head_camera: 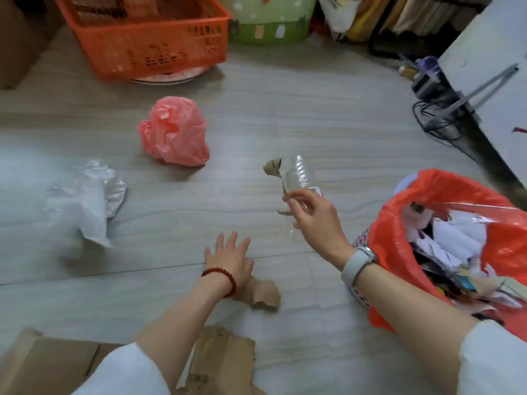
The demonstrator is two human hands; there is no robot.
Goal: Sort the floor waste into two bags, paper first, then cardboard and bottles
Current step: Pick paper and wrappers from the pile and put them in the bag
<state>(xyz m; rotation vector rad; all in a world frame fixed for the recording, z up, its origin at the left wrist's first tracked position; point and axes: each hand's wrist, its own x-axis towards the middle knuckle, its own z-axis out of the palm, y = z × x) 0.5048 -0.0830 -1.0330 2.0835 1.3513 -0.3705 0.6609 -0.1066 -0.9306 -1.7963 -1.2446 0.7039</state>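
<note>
An open red bag [399, 252] stands at the right edge of the view and is seen to be well filled with white paper scraps and some brown pieces, so the paper stage is judged largely done. Flattened cardboard [222, 357] lies at the bottom of the view, near the person's knees, not yet bagged. A crumpled pink bag [176, 132] rests farther out on the floor, closed up on itself; whether it is the second bag or waste cannot be told. A crumpled white sheet [88, 198] is left on the floor at the left, well apart from the rest. A clear plastic bottle [298, 178] is held in the air by the right hand [316, 220], fingers curled round it, together with a brown cardboard scrap [272, 166], near the red bag's mouth. The left hand [231, 258] is spread flat, fingers straight, gripping nothing, just beside a crumpled brown scrap [259, 295].
</note>
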